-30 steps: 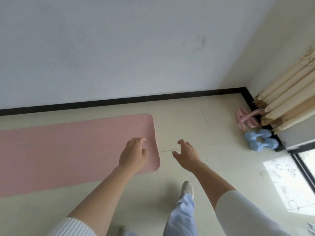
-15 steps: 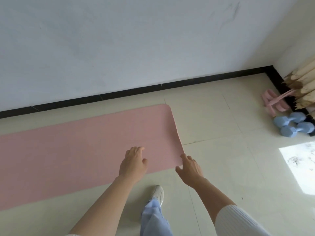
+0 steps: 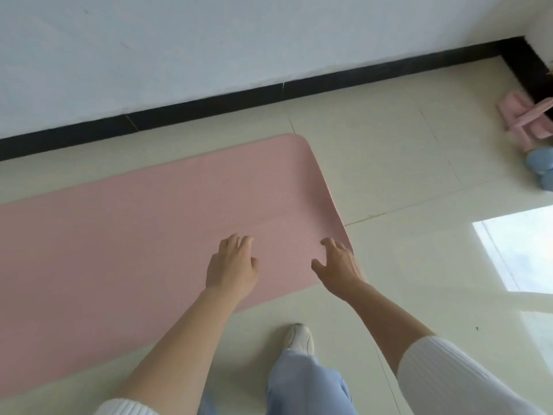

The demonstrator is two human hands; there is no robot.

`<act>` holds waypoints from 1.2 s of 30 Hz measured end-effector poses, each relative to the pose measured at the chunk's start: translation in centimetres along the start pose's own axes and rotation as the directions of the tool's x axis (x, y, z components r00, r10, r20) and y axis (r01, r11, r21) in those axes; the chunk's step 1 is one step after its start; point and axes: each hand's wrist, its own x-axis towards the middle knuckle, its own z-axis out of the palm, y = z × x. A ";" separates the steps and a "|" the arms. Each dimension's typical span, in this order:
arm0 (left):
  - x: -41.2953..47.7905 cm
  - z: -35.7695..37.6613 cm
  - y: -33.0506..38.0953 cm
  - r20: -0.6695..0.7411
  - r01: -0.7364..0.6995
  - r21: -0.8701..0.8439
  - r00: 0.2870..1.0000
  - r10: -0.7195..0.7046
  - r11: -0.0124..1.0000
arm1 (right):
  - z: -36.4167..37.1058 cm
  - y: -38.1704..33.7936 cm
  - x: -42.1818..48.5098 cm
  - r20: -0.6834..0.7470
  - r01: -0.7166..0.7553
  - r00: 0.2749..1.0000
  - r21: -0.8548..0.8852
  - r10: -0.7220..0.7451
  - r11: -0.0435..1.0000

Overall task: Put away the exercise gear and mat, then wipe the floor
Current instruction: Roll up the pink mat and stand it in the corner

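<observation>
A pink exercise mat [image 3: 143, 235] lies flat and unrolled on the tiled floor, running off the left edge. My left hand [image 3: 232, 265] hovers over the mat near its right end, fingers loosely bent, holding nothing. My right hand [image 3: 338, 268] reaches over the mat's near right corner with fingers spread, also holding nothing. Whether either hand touches the mat is unclear. At the far right edge sit a pink pedal puller [image 3: 526, 121] and blue dumbbells [image 3: 541, 166], partly cut off.
A white wall with a black skirting board [image 3: 239, 100] runs behind the mat. My white shoe [image 3: 299, 339] and pale blue trouser leg stand on the floor just in front of the mat. A bright sunlit patch [image 3: 520, 247] lies on the tiles at right.
I have stepped closer and leaned in, so the mat's right end fills more of the view. Both hands have moved onto the mat's right end; the gear has slid to the right edge.
</observation>
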 end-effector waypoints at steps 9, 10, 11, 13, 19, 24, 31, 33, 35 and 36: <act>16.7 18.6 -8.0 0.023 -0.094 0.099 0.995 0.092 0.991 | 18.1 5.0 16.1 -0.076 -0.025 0.997 -0.023 0.023 0.999; 18.1 20.2 -8.4 0.038 -0.099 0.088 0.995 0.096 0.991 | 19.2 5.8 17.7 -0.096 -0.016 0.995 -0.029 0.013 0.999; 19.4 21.8 -8.8 0.056 -0.111 0.089 0.993 0.106 0.990 | 20.3 6.6 19.3 -0.121 -0.005 0.993 -0.035 0.001 0.999; 22.2 24.3 -9.5 0.077 -0.147 0.116 0.987 0.139 0.982 | 21.8 8.3 22.3 -0.180 0.015 0.983 -0.059 -0.025 0.998; 28.4 26.3 -9.7 -0.016 -0.221 0.073 0.975 0.222 0.973 | 23.5 10.7 26.9 -0.366 -0.006 0.931 -0.042 -0.010 0.999; 28.9 28.0 -8.6 0.023 -0.302 0.039 0.953 0.301 0.953 | 21.1 11.4 28.2 -0.442 -0.056 0.897 -0.127 -0.006 0.990; 30.4 27.4 -7.6 0.034 -0.233 -0.062 0.971 0.235 0.971 | 15.4 13.0 31.8 -0.462 -0.223 0.838 0.197 0.291 0.955; 31.1 27.1 -7.9 0.051 -0.236 -0.079 0.969 0.240 0.969 | 14.5 12.6 32.0 -0.477 -0.212 0.813 0.293 0.334 0.932; 31.6 26.7 -8.0 0.063 -0.239 -0.102 0.967 0.246 0.966 | 13.5 12.2 32.1 -0.537 -0.150 0.765 0.390 0.356 0.909; 31.8 26.5 -7.9 0.069 -0.241 -0.112 0.966 0.249 0.964 | 12.9 12.0 31.9 -0.538 -0.125 0.757 0.436 0.370 0.891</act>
